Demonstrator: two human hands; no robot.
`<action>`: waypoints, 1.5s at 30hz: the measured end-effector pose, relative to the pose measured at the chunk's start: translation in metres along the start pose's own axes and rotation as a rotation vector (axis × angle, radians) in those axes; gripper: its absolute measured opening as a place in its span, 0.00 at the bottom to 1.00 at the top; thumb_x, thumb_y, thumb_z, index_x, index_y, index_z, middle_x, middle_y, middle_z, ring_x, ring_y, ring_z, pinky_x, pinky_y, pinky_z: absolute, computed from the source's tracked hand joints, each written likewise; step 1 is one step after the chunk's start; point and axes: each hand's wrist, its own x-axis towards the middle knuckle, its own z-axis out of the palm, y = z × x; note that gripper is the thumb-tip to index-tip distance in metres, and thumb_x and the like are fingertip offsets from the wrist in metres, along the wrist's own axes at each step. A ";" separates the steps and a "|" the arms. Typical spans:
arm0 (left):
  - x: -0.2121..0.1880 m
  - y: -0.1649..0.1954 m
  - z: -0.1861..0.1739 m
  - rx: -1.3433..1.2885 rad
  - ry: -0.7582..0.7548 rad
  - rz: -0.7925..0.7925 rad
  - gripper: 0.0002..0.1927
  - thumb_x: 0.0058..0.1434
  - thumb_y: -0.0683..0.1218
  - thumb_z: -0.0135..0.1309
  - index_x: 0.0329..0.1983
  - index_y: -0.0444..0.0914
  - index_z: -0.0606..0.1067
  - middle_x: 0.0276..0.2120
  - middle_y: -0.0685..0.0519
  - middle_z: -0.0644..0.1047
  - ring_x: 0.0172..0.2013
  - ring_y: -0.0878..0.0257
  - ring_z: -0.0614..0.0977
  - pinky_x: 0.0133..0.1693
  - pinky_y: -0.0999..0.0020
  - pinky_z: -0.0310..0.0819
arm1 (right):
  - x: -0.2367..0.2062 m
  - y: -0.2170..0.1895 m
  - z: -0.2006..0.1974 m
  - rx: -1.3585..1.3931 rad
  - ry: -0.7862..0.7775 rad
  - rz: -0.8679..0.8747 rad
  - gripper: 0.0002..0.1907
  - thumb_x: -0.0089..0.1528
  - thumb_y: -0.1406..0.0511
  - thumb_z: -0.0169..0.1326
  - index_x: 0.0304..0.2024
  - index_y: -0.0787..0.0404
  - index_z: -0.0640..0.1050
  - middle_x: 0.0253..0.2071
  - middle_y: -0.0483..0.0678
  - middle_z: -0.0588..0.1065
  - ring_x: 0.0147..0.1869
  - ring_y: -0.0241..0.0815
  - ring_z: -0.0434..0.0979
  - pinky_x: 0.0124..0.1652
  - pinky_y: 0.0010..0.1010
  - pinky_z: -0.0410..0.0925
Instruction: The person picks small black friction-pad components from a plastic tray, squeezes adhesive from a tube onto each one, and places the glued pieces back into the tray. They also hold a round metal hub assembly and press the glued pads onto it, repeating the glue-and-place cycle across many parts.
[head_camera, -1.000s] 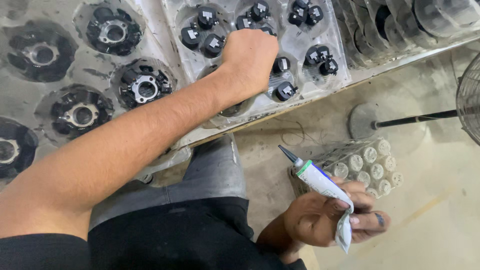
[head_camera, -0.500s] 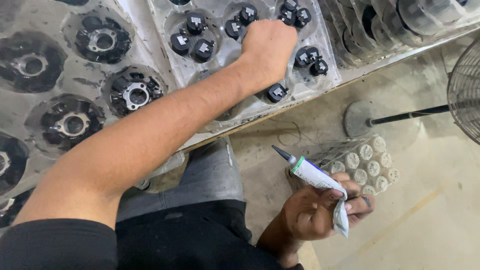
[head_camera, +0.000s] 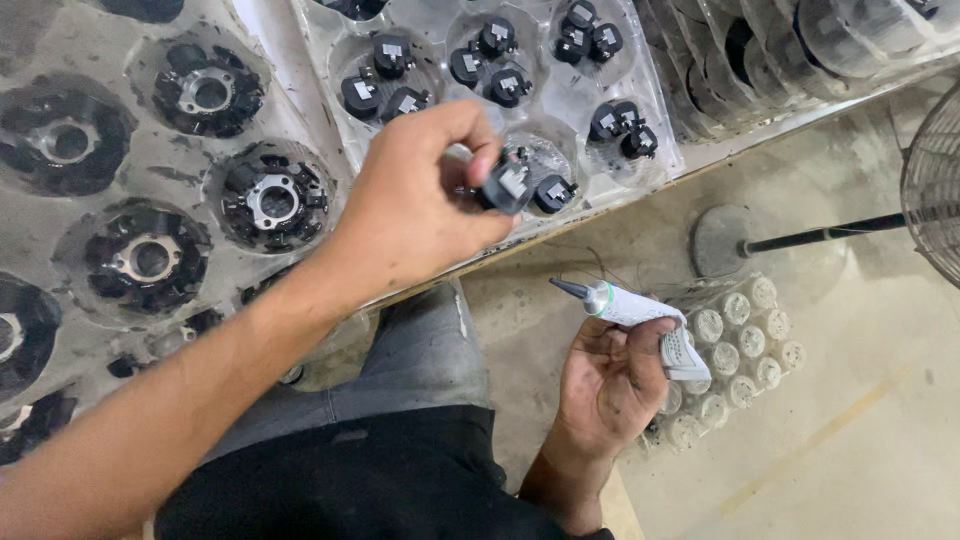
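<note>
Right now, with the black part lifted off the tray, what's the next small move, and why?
Probably bring the left hand with its small black part down toward the tube's nozzle. The right hand holds the tube pointed up at it, apart.

Lighting even, diffuse, moderately bright; source not visible. Soft glare on clear plastic tray (head_camera: 600, 95), upper centre. Faint shadows on concrete floor (head_camera: 850, 420), lower right. Forearm at lower left slightly soft. Mild wide-angle bend at edges.
</note>
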 end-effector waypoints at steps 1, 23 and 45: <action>-0.014 0.004 -0.003 -0.100 0.038 -0.116 0.20 0.50 0.32 0.67 0.34 0.34 0.66 0.38 0.52 0.80 0.34 0.66 0.84 0.34 0.68 0.83 | -0.003 0.004 0.006 -0.005 -0.013 -0.006 0.06 0.73 0.69 0.54 0.53 0.62 0.74 0.52 0.47 0.79 0.58 0.38 0.78 0.62 0.33 0.71; -0.117 0.004 -0.028 -0.586 0.189 -0.153 0.25 0.56 0.26 0.60 0.57 0.33 0.77 0.48 0.53 0.80 0.43 0.70 0.83 0.50 0.70 0.86 | -0.054 0.050 0.054 -0.610 -0.445 -0.918 0.22 0.64 0.69 0.63 0.44 0.54 0.61 0.35 0.47 0.70 0.34 0.41 0.74 0.32 0.27 0.75; -0.125 -0.002 -0.026 -0.626 0.129 -0.223 0.24 0.55 0.27 0.61 0.55 0.35 0.78 0.48 0.55 0.81 0.39 0.72 0.83 0.45 0.74 0.84 | -0.055 0.052 0.052 -0.578 -0.513 -1.069 0.17 0.62 0.71 0.62 0.39 0.56 0.64 0.37 0.48 0.66 0.33 0.39 0.69 0.23 0.25 0.71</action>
